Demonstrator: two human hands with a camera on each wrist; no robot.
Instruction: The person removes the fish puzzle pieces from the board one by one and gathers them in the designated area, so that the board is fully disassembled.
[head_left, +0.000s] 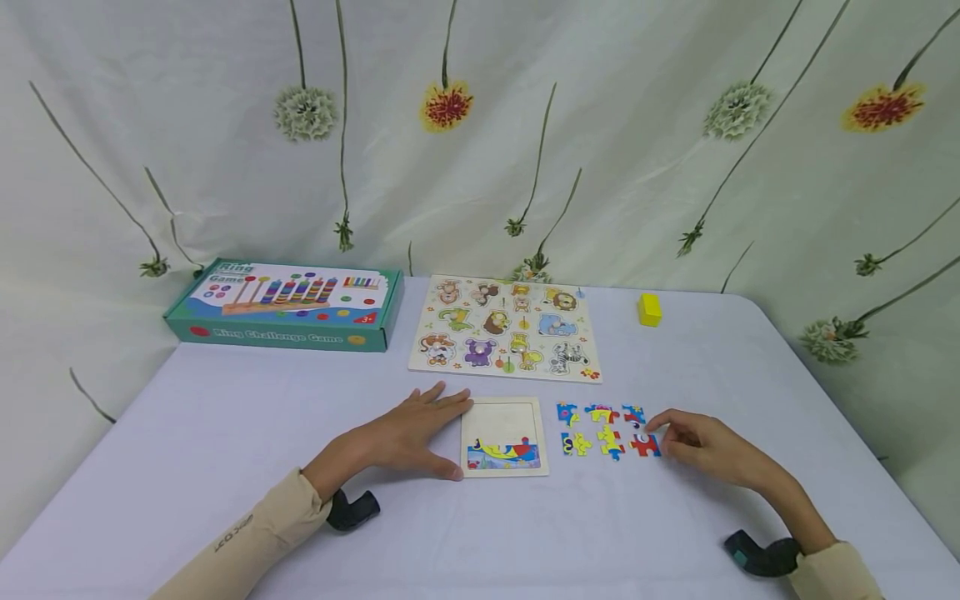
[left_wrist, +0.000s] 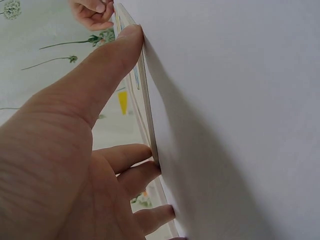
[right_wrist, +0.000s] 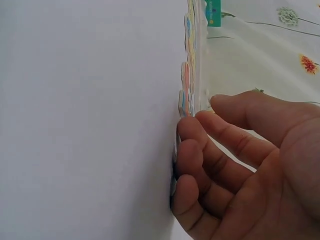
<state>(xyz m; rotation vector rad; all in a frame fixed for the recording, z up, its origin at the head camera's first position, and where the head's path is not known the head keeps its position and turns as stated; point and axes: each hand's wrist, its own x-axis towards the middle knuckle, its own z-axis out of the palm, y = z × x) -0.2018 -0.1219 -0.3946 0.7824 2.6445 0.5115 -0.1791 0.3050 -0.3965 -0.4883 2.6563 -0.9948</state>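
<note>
A square wooden puzzle tray (head_left: 501, 420) lies in front of me, its bottom strip filled with a joined picture in blue, yellow and red. My left hand (head_left: 420, 431) rests at its left side, fingers spread; in the left wrist view the thumb (left_wrist: 117, 55) touches the tray's edge. Several loose jigsaw pieces (head_left: 611, 442) lie in two rows to the right of the tray. My right hand (head_left: 701, 446) is beside the rightmost pieces, fingers loosely curled, an index fingertip close to the red piece (head_left: 645, 445). In the right wrist view the thumb (right_wrist: 245, 107) stands apart from the fingers, nothing between them.
Behind the tray lies an animal picture board (head_left: 504, 329). A green ring game box (head_left: 285, 307) stands at the back left, and a yellow block (head_left: 649, 309) at the back right. A flowered cloth (head_left: 622, 167) hangs behind the white table (head_left: 480, 542).
</note>
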